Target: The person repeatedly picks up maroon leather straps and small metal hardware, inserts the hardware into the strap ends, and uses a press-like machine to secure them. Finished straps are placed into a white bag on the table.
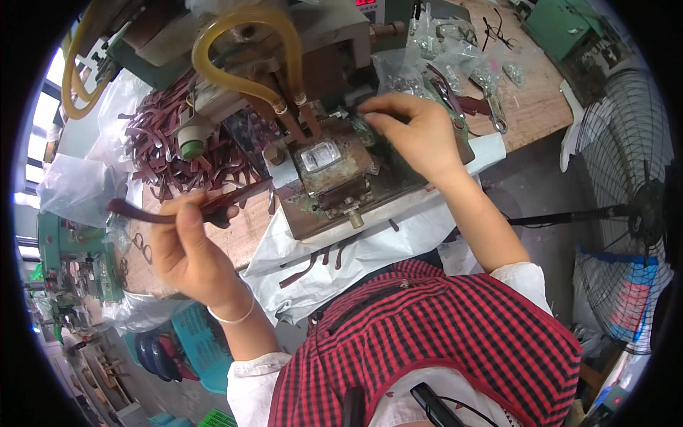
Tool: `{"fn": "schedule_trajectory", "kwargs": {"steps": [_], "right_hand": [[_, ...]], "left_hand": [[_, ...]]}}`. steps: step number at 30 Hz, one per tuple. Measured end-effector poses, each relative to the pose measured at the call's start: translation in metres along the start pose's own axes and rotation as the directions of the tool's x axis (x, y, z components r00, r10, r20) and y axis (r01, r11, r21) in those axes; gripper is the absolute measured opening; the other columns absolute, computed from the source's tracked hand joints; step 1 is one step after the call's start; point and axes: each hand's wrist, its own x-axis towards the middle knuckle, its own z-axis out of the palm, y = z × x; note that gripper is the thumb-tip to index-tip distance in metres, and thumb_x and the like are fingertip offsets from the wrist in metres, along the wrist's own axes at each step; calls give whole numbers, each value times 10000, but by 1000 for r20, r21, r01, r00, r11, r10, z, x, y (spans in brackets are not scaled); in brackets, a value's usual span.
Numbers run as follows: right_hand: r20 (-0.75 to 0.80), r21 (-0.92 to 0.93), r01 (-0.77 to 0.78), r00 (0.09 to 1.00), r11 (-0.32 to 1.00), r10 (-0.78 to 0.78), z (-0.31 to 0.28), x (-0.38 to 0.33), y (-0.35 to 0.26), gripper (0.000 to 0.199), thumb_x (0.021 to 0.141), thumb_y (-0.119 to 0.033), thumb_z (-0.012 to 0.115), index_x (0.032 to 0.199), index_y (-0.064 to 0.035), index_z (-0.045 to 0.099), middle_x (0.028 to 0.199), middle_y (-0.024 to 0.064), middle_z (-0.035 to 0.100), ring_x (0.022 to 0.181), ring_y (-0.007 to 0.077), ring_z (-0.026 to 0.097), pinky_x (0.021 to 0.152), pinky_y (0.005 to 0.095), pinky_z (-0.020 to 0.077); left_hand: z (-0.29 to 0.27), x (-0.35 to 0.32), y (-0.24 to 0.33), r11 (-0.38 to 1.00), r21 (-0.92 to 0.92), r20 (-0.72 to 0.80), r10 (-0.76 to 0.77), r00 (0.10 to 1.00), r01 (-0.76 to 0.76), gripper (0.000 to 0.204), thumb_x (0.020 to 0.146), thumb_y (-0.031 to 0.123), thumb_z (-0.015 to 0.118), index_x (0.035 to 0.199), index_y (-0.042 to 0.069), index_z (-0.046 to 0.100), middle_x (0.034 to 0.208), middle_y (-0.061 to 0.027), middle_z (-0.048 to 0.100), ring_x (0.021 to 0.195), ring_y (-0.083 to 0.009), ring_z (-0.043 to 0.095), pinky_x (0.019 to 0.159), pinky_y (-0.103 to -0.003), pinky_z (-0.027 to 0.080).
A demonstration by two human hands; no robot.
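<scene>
Brown eyeglass temples (135, 211) are gripped in my left hand (188, 249), its thumb pressed over them and their far ends pointing toward the machine. I cannot tell exactly how many it holds. My right hand (423, 139) is at the right of the metal fixture (334, 181), thumb and forefinger brought together near some small metal pieces. Whatever is between those fingertips is too small to make out. Above the fixture's silvery plate (320, 156) hang two copper-coloured electrodes (309, 122), fed by a looped yellow hose (203, 53).
A heap of brown temples (167, 139) lies left of the machine. Plastic bags of small parts (402, 71) and a wrench (496, 112) are at the right. Several temples rest on a white sheet (356, 267) in front. A caged fan (619, 206) stands at far right.
</scene>
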Motion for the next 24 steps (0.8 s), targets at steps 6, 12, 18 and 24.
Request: {"fn": "schedule_trajectory", "kwargs": {"steps": [6, 12, 18, 24], "right_hand": [[-68, -225, 239, 963, 945, -260, 20, -1, -15, 110, 832, -60, 702, 930, -12, 715, 913, 103, 734, 876, 206, 708, 799, 292, 525], [-48, 177, 60, 997, 982, -52, 41, -13, -32, 270, 773, -28, 725, 1036, -3, 668, 932, 127, 716, 884, 232, 721, 808, 330, 551], [-25, 466, -5, 1000, 885, 18, 54, -18, -33, 446, 795, -9, 717, 1213, 20, 563, 957, 133, 717, 862, 161, 712, 785, 289, 533], [-30, 433, -30, 998, 901, 47, 61, -15, -42, 495, 769, -21, 736, 1228, 21, 556, 872, 120, 722, 860, 187, 717, 757, 312, 543]], "left_hand": [[17, 11, 34, 976, 72, 88, 201, 976, -207, 243, 1035, 131, 520, 1039, -86, 630, 909, -203, 682, 700, -233, 665, 577, -288, 539], [39, 39, -4, 985, 158, -114, 93, 989, -75, 186, 987, 109, 633, 918, -57, 684, 884, -136, 721, 692, -120, 651, 659, -251, 510], [38, 41, -6, 994, 79, -105, 78, 991, -70, 208, 986, 129, 650, 895, -54, 689, 887, -118, 732, 723, -84, 626, 672, -208, 478], [37, 41, -5, 997, 46, -127, 61, 990, -55, 197, 983, 123, 653, 887, -43, 700, 878, -105, 736, 730, -92, 627, 717, -219, 481]]}}
